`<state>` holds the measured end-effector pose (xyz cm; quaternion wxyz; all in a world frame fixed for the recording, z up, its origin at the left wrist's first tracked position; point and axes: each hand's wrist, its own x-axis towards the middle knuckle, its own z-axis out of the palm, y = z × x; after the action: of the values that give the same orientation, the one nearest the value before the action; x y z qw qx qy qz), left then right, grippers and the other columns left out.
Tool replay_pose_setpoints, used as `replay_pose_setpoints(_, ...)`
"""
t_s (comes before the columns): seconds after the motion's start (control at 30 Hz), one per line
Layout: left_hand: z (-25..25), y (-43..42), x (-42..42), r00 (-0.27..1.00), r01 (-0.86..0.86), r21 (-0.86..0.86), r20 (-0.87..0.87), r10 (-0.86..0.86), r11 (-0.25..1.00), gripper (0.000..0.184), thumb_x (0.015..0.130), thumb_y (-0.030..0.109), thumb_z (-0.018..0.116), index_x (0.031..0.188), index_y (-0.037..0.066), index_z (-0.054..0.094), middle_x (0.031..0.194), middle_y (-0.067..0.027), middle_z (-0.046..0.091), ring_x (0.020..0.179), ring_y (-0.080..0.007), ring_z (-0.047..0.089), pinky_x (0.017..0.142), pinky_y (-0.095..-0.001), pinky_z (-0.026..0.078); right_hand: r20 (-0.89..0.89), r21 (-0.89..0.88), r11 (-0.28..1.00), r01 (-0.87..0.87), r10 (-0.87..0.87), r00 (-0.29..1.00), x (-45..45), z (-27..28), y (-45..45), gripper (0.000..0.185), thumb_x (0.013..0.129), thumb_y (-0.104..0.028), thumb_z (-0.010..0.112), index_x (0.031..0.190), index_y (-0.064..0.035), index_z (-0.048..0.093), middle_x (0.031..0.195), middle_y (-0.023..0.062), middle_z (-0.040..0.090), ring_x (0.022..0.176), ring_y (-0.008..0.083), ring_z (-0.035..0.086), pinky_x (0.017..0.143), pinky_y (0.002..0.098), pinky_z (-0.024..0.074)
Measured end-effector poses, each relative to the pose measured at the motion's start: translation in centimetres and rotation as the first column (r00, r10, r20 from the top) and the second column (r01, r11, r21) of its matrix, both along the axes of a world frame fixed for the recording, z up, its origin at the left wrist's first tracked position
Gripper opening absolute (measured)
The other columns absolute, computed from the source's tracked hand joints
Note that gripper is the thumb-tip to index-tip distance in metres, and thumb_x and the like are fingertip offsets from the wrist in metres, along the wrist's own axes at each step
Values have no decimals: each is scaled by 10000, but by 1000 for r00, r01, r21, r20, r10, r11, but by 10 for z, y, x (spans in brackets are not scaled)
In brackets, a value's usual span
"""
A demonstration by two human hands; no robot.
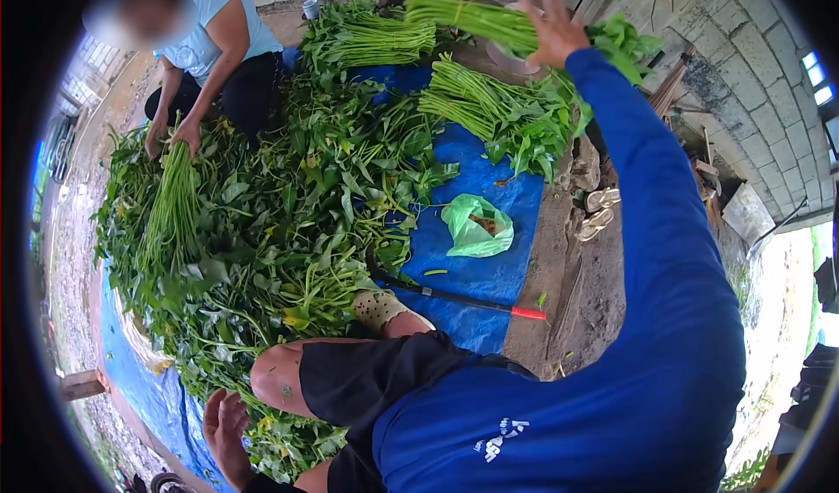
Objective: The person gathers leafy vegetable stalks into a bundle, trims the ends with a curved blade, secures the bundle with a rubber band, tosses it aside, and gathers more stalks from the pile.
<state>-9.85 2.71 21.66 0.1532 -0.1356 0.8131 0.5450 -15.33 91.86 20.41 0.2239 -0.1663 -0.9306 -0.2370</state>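
Head view: the right hand spreads its fingers over a tied bundle of leafy stems beyond the far right corner of the blue tarp; whether it grips cannot be told. Open, with fingers loosely bent, the left hand hovers beside the loose greens near the tarp's left edge. A second bundle overlaps the right edge, beyond a green bag and a red-handled sickle. Far left, another person holds stems.
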Motion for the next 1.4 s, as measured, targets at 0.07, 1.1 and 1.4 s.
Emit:
replay_pose_setpoints(0.07, 1, -5, 7, 999, -31, 1, -11, 31, 1000, 492, 1060, 347, 699, 1428, 31, 619, 1188, -82, 761, 1010, -144, 719, 827, -282, 553, -74, -77, 995, 59, -65, 995, -6, 12, 10, 1063, 840, -429, 860, 1699, -185, 284, 1495, 330, 565, 1416, 445, 543, 1183, 546, 449)
replay_pose_setpoints(1.1, -43, -153, 69, 972, -122, -183, -223, 80, 976, 485, 1025, 286, 773, 1351, -48, 640, 1159, -188, 765, 1052, -210, 726, 919, -343, 576, 314, -881, 456, -126, 762, 566, -128, -190, -726, 362, 859, -286, 675, 1065, -18, 805, 1155, 285, 757, 1110, 470, 726, 1014, 482, 575)
replay_pose_setpoints(1.4, -46, -158, 83, 974, -146, -353, -215, 72, 924, 455, 990, 271, 789, 1293, -49, 675, 1087, -208, 777, 986, -275, 762, 869, -383, 600, 142, -768, -373, 522, 694, 705, -124, -162, -734, 58, 958, -163, 720, 975, -108, 723, 855, -11, 688, 693, 65, 611, 573, 220, 445)
